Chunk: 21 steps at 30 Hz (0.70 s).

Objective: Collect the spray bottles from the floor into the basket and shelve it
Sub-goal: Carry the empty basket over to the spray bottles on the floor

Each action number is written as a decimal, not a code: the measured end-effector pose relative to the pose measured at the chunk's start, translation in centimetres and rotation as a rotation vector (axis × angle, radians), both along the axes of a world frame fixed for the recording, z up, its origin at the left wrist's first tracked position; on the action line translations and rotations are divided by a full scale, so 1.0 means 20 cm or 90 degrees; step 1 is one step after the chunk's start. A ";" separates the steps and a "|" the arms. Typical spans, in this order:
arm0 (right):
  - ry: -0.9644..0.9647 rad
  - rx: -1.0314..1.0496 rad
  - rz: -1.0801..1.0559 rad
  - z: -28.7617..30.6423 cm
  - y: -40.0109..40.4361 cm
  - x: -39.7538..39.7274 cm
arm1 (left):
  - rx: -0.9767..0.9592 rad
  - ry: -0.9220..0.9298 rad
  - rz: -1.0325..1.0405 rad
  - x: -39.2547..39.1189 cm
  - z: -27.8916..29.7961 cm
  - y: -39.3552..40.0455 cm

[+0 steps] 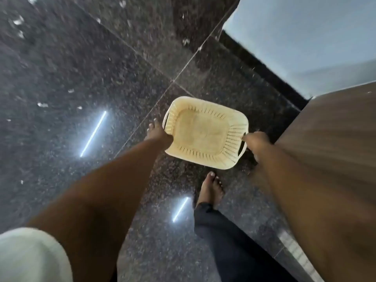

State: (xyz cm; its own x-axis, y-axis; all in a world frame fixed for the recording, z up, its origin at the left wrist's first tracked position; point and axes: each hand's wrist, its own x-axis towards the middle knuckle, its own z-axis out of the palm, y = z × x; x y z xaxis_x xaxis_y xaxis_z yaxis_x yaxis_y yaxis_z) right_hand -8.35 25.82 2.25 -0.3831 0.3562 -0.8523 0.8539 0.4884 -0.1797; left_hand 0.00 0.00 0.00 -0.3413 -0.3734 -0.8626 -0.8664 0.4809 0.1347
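Head view: dark speckled granite floor

No readable text, label or number on any surface here.

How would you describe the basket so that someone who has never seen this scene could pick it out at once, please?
Start from the dark speckled stone floor that fills the view, then follow both bare arms forward to where they meet. Between the left hand and the right hand is the basket, gripped at each end. It is the only pale yellow thing here: rectangular, slotted-sided and empty.
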 end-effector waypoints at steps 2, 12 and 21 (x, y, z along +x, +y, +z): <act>0.005 -0.011 -0.067 -0.11 -0.01 0.03 | 0.037 0.037 0.062 -0.02 -0.07 -0.03; 0.107 0.038 -0.105 -0.08 -0.28 0.21 | 0.039 0.128 0.173 0.17 0.14 -0.34; 0.091 -0.025 0.131 0.37 -1.48 0.44 | 0.038 0.144 0.346 0.84 0.64 -1.42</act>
